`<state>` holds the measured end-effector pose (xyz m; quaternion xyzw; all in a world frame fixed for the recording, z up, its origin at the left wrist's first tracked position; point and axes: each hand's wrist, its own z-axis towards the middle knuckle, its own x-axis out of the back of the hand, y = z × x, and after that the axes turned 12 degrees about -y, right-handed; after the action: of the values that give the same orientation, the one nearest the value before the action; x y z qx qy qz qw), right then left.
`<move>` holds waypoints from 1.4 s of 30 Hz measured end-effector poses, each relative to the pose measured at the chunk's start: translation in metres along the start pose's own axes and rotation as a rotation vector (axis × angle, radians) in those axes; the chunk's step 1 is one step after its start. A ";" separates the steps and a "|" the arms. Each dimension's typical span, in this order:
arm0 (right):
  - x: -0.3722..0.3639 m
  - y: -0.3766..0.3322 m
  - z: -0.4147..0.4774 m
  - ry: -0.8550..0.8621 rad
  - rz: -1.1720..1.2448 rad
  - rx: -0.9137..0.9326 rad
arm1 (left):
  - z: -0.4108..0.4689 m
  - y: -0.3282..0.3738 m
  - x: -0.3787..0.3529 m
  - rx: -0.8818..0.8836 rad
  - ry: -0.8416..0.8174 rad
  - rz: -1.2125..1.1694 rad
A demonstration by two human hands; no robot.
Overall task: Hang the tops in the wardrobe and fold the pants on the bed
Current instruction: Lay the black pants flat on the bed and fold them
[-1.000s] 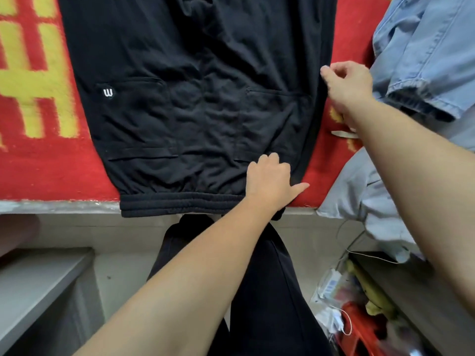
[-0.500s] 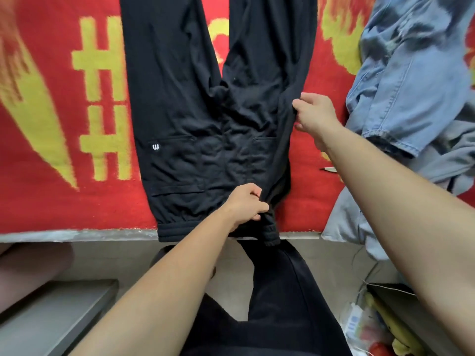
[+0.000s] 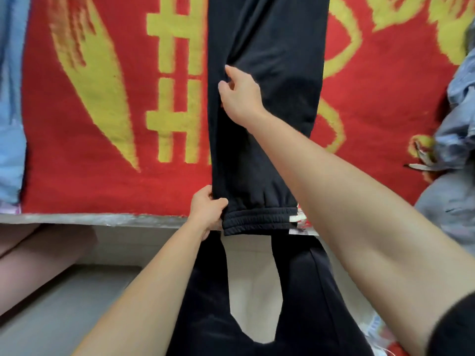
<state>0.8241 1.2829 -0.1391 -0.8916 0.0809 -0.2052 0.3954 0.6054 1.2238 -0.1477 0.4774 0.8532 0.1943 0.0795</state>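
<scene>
Black pants (image 3: 267, 140) (overhanging bed (image 3: 102, 219)): left grip (image 3: 207, 209) clutches waistband (image 3: 259, 222), right grip (image 3: 240, 95) pinches side edge.

the pants (image 3: 264, 98) lie lengthwise down the middle of the blanket (image 3: 102, 176) on the bed (image 3: 102, 219), their waistband at the near edge and hanging just over it. the left hand (image 3: 207, 209) grips the waistband's left corner, and the right hand (image 3: 240, 95) sits farther up on the pants' left edge. one garment (image 3: 10, 124) lies at the blanket's far left, and a heap of clothes (image 3: 457, 124) lies at its right.
</scene>
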 end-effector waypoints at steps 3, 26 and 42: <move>-0.034 0.001 0.019 -0.067 -0.088 -0.044 | 0.011 -0.014 0.017 0.009 0.048 0.062; -0.025 0.205 -0.183 0.070 -0.204 -0.553 | -0.004 -0.048 -0.043 0.011 0.238 0.478; 0.057 0.134 -0.140 0.184 -0.310 -0.397 | -0.001 0.040 -0.015 0.046 0.324 0.608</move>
<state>0.8184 1.0812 -0.1367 -0.9310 0.0173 -0.3236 0.1677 0.6443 1.2293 -0.1309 0.6747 0.6774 0.2631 -0.1293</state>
